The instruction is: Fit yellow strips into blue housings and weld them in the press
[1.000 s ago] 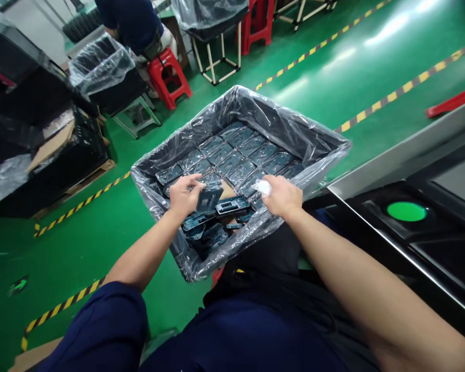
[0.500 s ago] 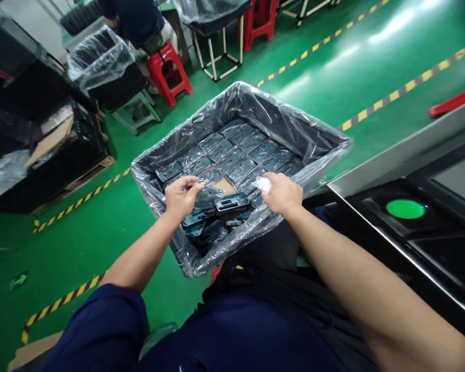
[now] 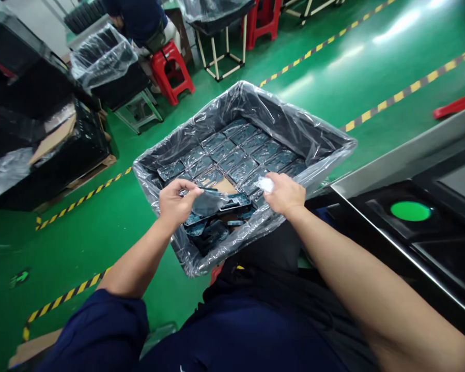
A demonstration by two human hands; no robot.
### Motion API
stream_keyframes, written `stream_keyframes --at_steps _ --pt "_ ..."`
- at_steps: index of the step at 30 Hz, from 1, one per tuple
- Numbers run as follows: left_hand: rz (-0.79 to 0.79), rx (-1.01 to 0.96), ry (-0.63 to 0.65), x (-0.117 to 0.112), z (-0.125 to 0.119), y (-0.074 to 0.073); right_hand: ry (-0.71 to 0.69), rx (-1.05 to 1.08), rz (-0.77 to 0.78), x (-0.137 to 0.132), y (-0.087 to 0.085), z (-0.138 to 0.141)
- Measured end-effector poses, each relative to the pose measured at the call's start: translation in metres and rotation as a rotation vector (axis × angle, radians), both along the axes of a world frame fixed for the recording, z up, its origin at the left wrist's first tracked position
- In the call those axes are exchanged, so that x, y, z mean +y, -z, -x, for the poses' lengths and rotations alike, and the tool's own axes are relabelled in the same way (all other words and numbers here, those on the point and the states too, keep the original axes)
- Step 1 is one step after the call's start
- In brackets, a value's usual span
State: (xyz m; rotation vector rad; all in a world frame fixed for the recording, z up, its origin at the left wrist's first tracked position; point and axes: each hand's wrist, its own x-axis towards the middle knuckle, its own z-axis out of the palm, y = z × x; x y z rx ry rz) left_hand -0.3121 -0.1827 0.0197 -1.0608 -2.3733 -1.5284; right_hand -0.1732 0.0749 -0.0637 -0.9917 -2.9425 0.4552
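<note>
My left hand [image 3: 176, 204] is closed in a pinch on a small translucent plastic bag [image 3: 209, 202] that hangs over the near left part of a bin. A dark edge runs along the bag's top; whether a part is inside I cannot tell. In my right hand [image 3: 284, 194], closed near the bin's right rim, is a crumpled white wad [image 3: 265, 184], perhaps plastic or tissue. Below the bag lie loose dark molded parts [image 3: 234, 202], partly covered by it. Bagged dark parts [image 3: 240, 165] fill the farther bin floor in rows. The black bin has a clear plastic liner [image 3: 294, 113].
To the right is a metal-edged machine [image 3: 349, 206] with a green disc [image 3: 411, 211]. A person [image 3: 137, 20] sits on a red stool [image 3: 172, 72] at the back left, beside another lined bin [image 3: 104, 62]. Stacked black crates [image 3: 85, 139] stand left. Yellow-black tape [image 3: 411, 85] marks the green floor.
My left hand has tilted and shifted slightly left, and the translucent bag now spreads out over the loose parts. My right hand stays nearly in place with the white wad.
</note>
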Motion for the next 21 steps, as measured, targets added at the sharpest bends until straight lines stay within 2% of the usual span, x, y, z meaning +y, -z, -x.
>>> stream_keyframes --at_steps 10,15,21 --pt "-0.074 -0.136 0.151 -0.004 -0.009 -0.025 0.010 -0.002 0.007 -0.001 -0.002 0.000" --pt "0.081 -0.109 0.150 -0.006 -0.005 -0.026 -0.001 -0.002 0.000 -0.001 -0.002 0.000" --pt "0.055 -0.140 0.264 -0.007 -0.005 -0.029 0.003 -0.005 0.001 -0.001 -0.002 0.001"
